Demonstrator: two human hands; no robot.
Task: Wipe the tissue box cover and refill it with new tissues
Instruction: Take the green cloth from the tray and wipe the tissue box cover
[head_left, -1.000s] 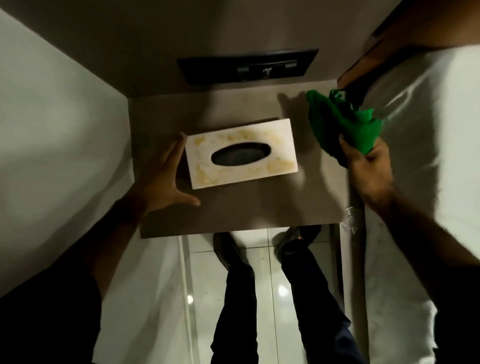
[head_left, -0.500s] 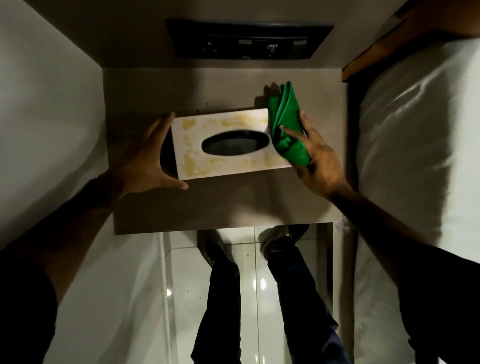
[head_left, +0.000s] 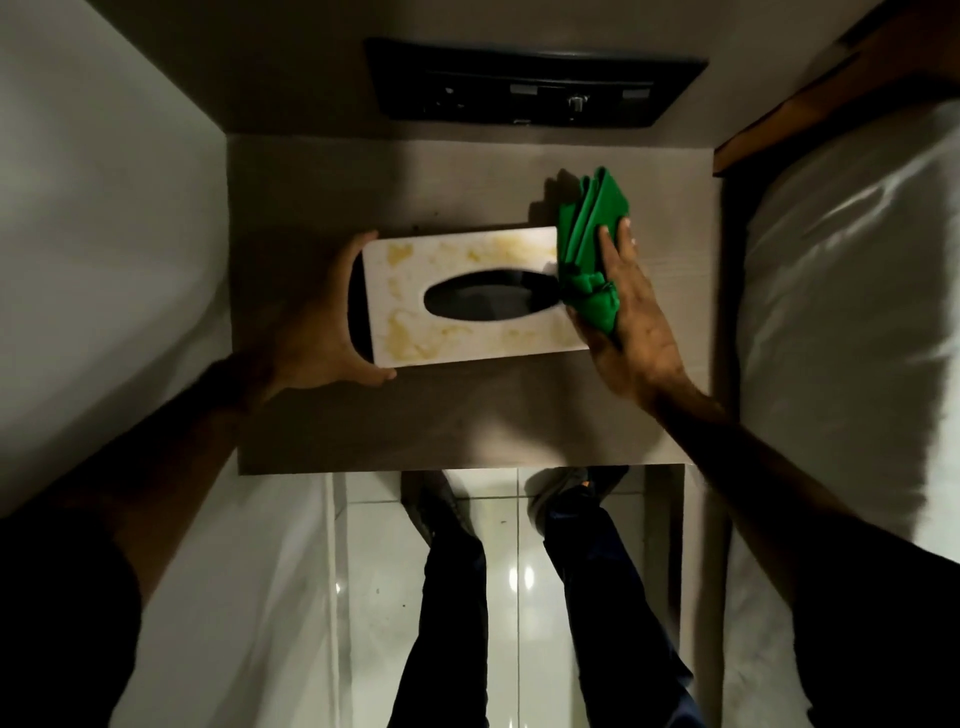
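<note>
A white tissue box cover (head_left: 457, 260) with yellowish stains and a dark oval slot lies flat on a small brown bedside table (head_left: 467, 415). My left hand (head_left: 317, 332) grips its left end, thumb along the near edge and fingers over the far edge. My right hand (head_left: 623, 322) presses a folded green cloth (head_left: 589, 249) flat onto the cover's right end, the fingers spread over the cloth. No tissues show through the slot; it looks dark inside.
A black switch panel (head_left: 530, 88) is set in the wall behind the table. A bed with white bedding (head_left: 841, 312) borders the right side, and a white wall (head_left: 104, 234) the left. My legs and shoes (head_left: 519, 571) stand on glossy tiles below the table's front edge.
My right hand brought the green cloth down from the upper right onto the cover's right end. My left hand closed tighter around the left end.
</note>
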